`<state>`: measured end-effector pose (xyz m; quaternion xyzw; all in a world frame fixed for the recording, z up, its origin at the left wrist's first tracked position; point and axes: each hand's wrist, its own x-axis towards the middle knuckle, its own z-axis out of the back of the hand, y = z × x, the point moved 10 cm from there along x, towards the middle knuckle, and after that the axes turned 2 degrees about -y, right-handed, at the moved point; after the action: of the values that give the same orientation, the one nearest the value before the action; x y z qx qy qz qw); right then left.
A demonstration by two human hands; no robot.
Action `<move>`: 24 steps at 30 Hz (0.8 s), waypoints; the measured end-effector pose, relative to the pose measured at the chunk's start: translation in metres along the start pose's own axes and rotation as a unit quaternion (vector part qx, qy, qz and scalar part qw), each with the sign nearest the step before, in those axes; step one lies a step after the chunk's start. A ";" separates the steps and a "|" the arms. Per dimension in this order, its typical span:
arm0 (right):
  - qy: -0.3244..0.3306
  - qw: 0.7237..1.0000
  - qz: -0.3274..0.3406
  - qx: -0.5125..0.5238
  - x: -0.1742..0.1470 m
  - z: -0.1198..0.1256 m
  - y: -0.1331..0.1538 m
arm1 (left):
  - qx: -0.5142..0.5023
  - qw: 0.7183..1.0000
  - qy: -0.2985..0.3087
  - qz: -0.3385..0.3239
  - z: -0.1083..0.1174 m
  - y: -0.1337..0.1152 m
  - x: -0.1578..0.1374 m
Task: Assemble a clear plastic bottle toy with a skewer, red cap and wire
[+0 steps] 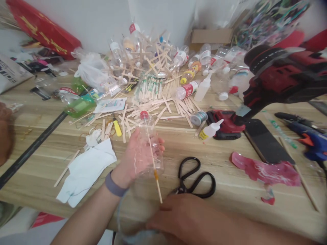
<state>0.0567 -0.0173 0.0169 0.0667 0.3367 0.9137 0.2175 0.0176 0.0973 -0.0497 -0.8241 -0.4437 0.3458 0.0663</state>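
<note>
My left hand (129, 153) is wrapped round a clear plastic bottle (154, 154) with a red cap pointing away from me. Along the bottle lies a thin wooden stick (150, 146) with an amber band wound near its lower end, which sticks out past the bottle. My right hand (181, 212) is low in the view, near the stick's tip and just below black-handled scissors (196, 178). Its fingers are blurred and partly hidden. A pale blue strand (119, 214) runs down from my left wrist to a blurred pale blue bundle (140, 235) beside my right hand.
Several craft sticks (163, 105) and bottles (187, 90) crowd the back. At right are a red-black drill (281, 78), phone (268, 141), glue gun (309, 134) and red label (265, 170). At left are white paper (88, 170), a black bar (38, 146) and another person's hand (5, 132).
</note>
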 end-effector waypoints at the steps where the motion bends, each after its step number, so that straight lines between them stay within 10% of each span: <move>1: 0.012 0.999 0.009 -0.043 -0.005 0.004 0.004 | 0.001 1.000 -0.006 0.002 0.002 0.000 0.000; 8: -0.156 0.972 -0.157 -0.074 -0.095 0.077 -0.037 | 0.049 0.998 -0.030 0.013 0.010 -0.001 -0.001; 14: -0.281 0.787 -0.377 -0.399 -0.205 0.103 -0.106 | 0.065 0.994 -0.087 0.011 0.009 0.001 -0.004; 24: -0.243 0.812 -0.367 -0.384 -0.210 0.060 -0.132 | 0.067 0.994 -0.081 0.004 0.009 0.001 -0.003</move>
<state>0.3077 0.0148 -0.0170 0.0689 -0.1059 0.7750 0.6192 0.0118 0.0924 -0.0554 -0.7889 -0.4200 0.4407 0.0833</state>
